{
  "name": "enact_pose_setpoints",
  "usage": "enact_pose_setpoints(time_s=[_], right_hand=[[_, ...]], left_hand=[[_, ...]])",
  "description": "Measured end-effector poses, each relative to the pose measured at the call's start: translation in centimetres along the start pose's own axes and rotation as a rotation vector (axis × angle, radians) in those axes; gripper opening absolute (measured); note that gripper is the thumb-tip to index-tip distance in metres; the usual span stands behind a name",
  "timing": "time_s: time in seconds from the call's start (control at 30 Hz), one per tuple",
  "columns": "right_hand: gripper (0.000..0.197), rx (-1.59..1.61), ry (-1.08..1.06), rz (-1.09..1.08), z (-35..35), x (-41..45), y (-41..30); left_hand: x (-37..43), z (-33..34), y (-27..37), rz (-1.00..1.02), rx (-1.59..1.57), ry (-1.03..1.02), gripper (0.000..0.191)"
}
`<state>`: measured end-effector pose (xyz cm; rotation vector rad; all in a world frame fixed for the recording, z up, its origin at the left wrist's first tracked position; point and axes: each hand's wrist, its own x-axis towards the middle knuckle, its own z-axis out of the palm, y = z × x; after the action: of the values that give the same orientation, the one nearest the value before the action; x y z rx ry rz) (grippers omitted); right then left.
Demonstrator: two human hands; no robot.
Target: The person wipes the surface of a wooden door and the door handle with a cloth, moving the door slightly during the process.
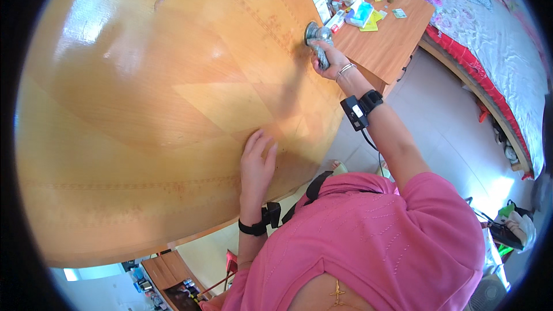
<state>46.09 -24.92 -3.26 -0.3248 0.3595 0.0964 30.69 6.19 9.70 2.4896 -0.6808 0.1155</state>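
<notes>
A large glossy wooden door point(207, 108) with a diamond-patterned face fills the left and middle of the view. A shiny metal round doorknob point(324, 33) with a round base plate stands out at its far right edge. My right hand point(332, 57) is at the knob, its fingers closed on a grey cloth point(322, 57) that touches the knob. Lower down, my left hand point(258, 162) rests against the door face with its fingers slightly apart and nothing in them. Whether its whole palm touches the wood cannot be told.
Beyond the door edge stands a wooden desk point(389, 39) with a tissue pack point(359, 12), jars and small boxes. A bed point(488, 60) with floral bedding is at the right. Bags point(514, 229) lie at lower right; a wooden cabinet point(166, 270) stands at lower left.
</notes>
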Motion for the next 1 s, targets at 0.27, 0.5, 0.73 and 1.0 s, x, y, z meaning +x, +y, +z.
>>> enact_pose_setpoints(time_s=[0.27,0.5,0.73,1.0], right_hand=[[0.034,-0.307,0.476,-0.636,-1.3,-5.4,-0.2],[0.055,-0.859,0.139,-0.973,1.2,-3.3,-1.0],[0.06,-0.925,0.23,-0.666,1.7,-0.7,-2.4],[0.048,-0.272,-0.023,-0.03,-0.7,3.0,-3.3]], left_hand=[[3.1,1.1,-1.1,0.17,-0.079,-0.065,0.024],[4.5,2.4,0.1,0.153,-0.109,-0.086,0.023],[4.7,4.0,1.7,0.075,-0.065,-0.038,0.024],[7.9,5.1,4.7,0.027,-0.044,-0.085,0.025]])
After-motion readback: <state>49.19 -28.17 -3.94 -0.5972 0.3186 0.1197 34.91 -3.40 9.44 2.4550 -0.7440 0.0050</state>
